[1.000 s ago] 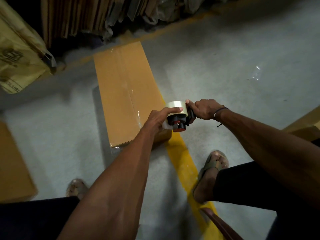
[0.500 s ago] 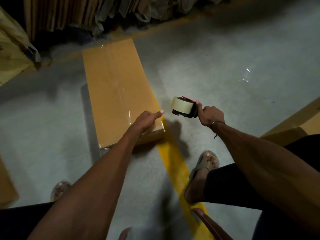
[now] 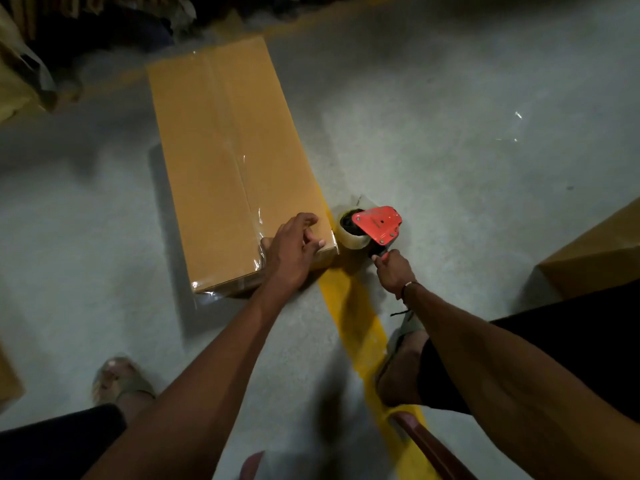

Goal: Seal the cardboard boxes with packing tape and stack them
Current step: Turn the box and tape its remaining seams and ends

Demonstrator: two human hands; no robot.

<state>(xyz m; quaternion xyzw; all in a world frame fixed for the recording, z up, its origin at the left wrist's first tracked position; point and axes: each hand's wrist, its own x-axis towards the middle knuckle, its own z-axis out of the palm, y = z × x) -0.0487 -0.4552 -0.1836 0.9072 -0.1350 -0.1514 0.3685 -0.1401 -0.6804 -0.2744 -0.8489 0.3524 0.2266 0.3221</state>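
On the floor straight ahead lies the long cardboard box, long axis running away from the body, clear tape along its centre seam. At its near right corner, left hand pressing down with curled fingers. Just right of that corner, right hand clamped on the tape dispenser handle, likely ready to tape this near end.
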